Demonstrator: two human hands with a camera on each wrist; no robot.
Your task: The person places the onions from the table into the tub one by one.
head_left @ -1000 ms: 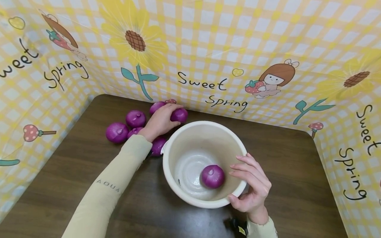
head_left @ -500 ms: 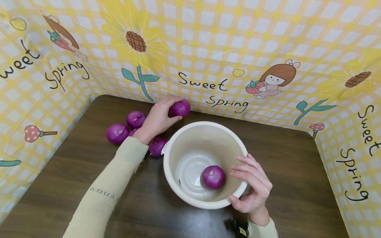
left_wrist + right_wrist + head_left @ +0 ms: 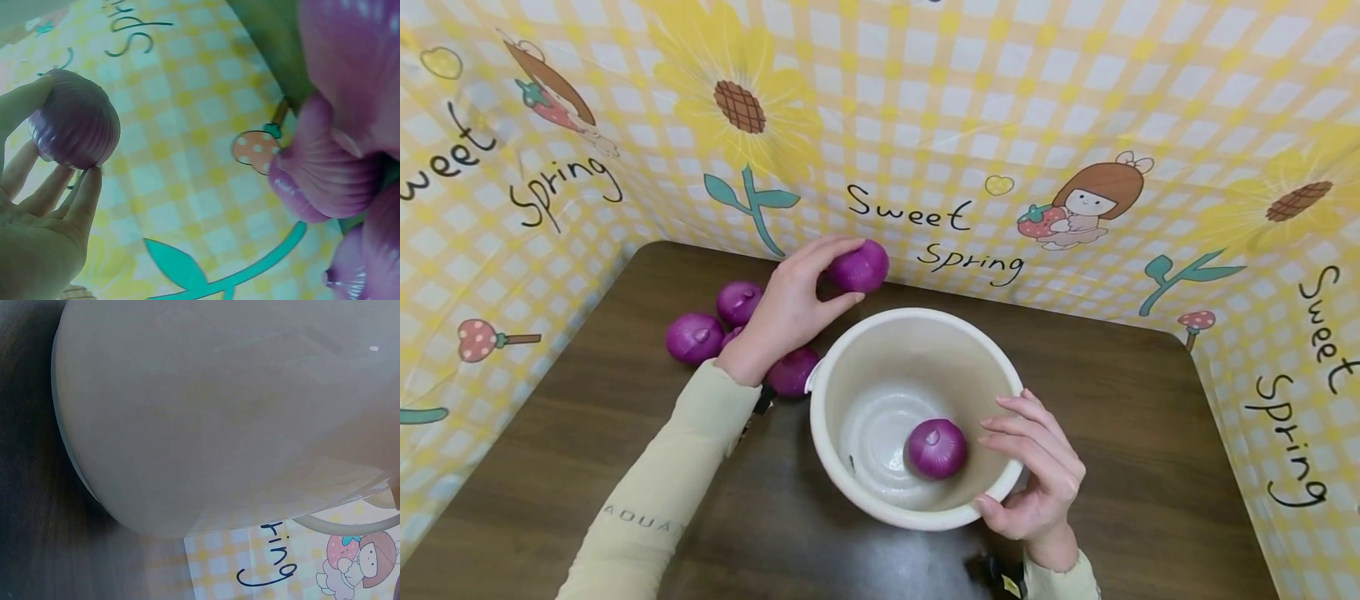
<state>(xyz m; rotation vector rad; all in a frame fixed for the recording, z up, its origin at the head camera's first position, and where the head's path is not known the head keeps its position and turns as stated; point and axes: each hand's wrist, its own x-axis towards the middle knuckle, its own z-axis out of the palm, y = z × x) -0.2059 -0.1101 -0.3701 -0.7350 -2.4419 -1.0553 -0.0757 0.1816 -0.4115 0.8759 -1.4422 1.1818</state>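
My left hand (image 3: 784,307) holds a purple onion (image 3: 861,267) between thumb and fingers, raised beyond the far left rim of a white bucket (image 3: 917,354). In the left wrist view this onion (image 3: 76,120) sits in the fingertips, away from the other onions. The right hand (image 3: 1037,475) grips the bucket's right rim, its thumb outside and fingers reaching over the inner wall. One onion (image 3: 937,448) lies on the bucket's floor. The right wrist view is mostly filled by the bucket's outer wall (image 3: 219,425).
Left of the bucket, several more onions (image 3: 695,337) lie grouped on the dark wooden table (image 3: 580,433), some partly behind the left hand. A yellow checked cloth (image 3: 910,100) with printed figures encloses the table's back and sides.
The left hand has lifted an onion up off the group at the back and shifted it slightly right. Right hand, bucket and the onion inside have stayed put.
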